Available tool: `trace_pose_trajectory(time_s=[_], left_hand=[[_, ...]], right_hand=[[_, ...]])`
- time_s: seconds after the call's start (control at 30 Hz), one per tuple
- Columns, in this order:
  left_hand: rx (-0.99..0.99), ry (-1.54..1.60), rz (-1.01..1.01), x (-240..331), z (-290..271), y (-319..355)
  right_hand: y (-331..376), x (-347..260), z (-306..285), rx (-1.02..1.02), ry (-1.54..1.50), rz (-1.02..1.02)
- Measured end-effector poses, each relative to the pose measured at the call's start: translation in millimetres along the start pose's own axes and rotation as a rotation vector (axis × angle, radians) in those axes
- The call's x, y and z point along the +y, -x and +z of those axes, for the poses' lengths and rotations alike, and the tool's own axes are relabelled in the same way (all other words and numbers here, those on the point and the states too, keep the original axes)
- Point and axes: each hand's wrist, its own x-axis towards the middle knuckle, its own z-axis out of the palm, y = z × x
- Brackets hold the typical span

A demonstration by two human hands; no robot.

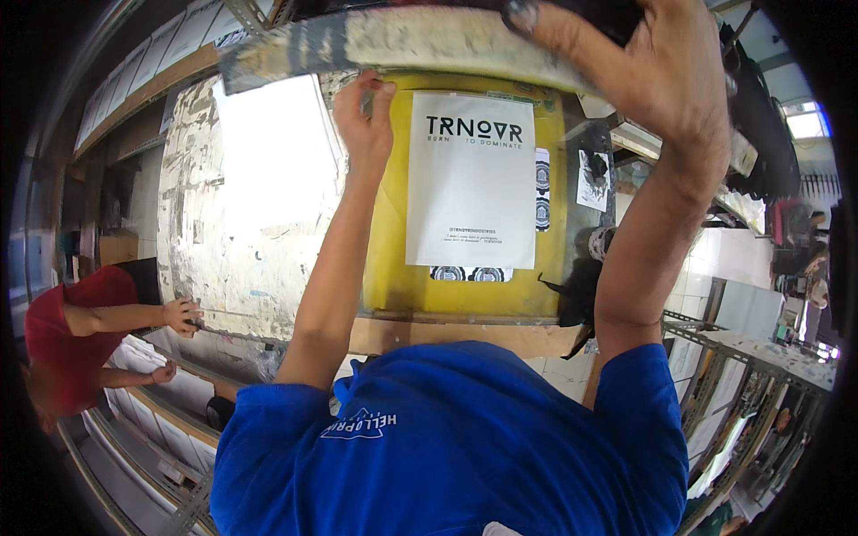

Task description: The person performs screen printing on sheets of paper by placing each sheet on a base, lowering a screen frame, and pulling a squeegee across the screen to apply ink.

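A white printed sheet [472, 196] with dark lettering lies flat on a yellow board [384, 259]. Smaller sheets with round dark prints [471, 273] stick out from under it. Beyond the board, a stained pale bar [438, 36], like a frame edge, runs across. My left hand [365, 116] is at the board's far left corner, close under the bar. Its fingers are bent with a gap between them, and I see nothing in them. My right hand [657, 67] reaches over the bar's right end, thumb spread wide. Its other fingertips are out of the picture.
A bright white sheet [273, 161] lies on the paint-stained table [192, 223] at left. Another person's hand [181, 316] rests by that table's near edge. A paint-smeared paper [593, 179] sits right of the board. Metal shelving [760, 353] stands at right, wooden racks [134, 98] at far left.
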Motion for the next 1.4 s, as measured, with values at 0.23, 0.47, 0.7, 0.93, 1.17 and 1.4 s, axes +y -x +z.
trace_pose_trajectory(time_s=[0.23,0.47,0.7,0.93,1.17,1.4], left_hand=[[-0.392,-0.671,-0.071,-123.8,58.3,17.4],[-0.532,-0.504,-0.384,-120.1,56.8,12.8],[-0.291,-0.598,0.022,-116.7,59.1,16.6],[-0.470,-0.534,-0.043,-129.3,53.9,13.8],[-0.397,-0.371,-0.277,-66.9,40.1,13.4],[-0.131,-0.290,-0.347,-67.4,-72.3,14.5]], right_hand=[[-7.8,-4.6,7.1,0.105,0.104,0.039],[-7.5,-6.2,9.3,0.135,0.141,-0.013],[-14.3,8.1,5.8,0.060,0.064,0.010],[-20.3,8.7,4.9,0.021,-0.109,-0.040],[-15.9,5.5,1.3,0.026,-0.055,0.174],[-15.4,9.7,16.7,0.136,0.064,-0.026]])
